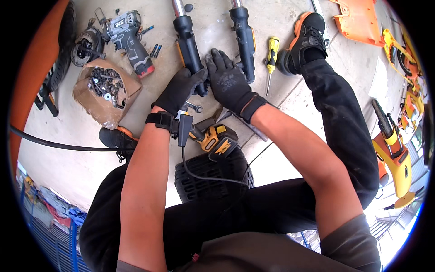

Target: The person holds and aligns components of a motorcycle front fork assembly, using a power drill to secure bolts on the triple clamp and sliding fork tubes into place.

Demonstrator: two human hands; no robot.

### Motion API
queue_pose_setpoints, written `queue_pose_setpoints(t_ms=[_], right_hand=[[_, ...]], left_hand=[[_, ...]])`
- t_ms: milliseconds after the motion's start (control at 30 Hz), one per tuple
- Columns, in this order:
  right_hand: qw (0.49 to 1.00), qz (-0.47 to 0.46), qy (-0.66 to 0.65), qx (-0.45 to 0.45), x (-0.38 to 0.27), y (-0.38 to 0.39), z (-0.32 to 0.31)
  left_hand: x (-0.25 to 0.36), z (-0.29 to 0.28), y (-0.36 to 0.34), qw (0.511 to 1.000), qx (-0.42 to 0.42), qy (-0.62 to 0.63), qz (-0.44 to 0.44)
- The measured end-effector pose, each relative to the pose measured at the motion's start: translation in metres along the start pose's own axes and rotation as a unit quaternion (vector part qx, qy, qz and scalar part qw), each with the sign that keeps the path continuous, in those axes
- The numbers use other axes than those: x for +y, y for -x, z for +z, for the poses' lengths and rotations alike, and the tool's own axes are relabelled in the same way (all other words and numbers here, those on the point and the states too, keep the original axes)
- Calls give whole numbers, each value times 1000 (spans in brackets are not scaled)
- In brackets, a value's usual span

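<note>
My left hand (182,88), in a black glove, is closed around the lower end of the left fork leg (189,43), a black tube with a shiny upper rod. Beside it my right hand (225,80), also gloved, lies with its fingers stretched out between the two legs. Its outer edge is close to the foot of the right fork leg (244,43). A wrench end (195,108) shows just below my left hand. Nearer to me is a yellow and black cordless power tool (218,141), partly hidden by my left wrist and a black cable box.
At left are a grey impact driver (129,41) and a torn cardboard box (81,96) of bolts. A yellow screwdriver (272,52) lies near my right shoe (310,38). A black slotted plastic piece (195,186) sits between my legs. Orange panels (360,20) stand farther right. A black cable (68,143) crosses from the left.
</note>
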State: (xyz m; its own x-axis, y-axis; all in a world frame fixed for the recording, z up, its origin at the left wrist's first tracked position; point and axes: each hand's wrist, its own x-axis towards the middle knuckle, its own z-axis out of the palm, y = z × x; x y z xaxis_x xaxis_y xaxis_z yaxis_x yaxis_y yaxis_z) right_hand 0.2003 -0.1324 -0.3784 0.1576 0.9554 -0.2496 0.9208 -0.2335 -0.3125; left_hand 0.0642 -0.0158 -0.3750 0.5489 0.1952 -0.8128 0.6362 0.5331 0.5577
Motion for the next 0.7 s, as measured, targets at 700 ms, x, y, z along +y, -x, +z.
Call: queue_pose_setpoints(t_ms=[700], right_hand=[[947, 179, -214, 160, 28, -13, -45]], left_hand=[[-7, 6, 0, 987, 0, 163, 12]])
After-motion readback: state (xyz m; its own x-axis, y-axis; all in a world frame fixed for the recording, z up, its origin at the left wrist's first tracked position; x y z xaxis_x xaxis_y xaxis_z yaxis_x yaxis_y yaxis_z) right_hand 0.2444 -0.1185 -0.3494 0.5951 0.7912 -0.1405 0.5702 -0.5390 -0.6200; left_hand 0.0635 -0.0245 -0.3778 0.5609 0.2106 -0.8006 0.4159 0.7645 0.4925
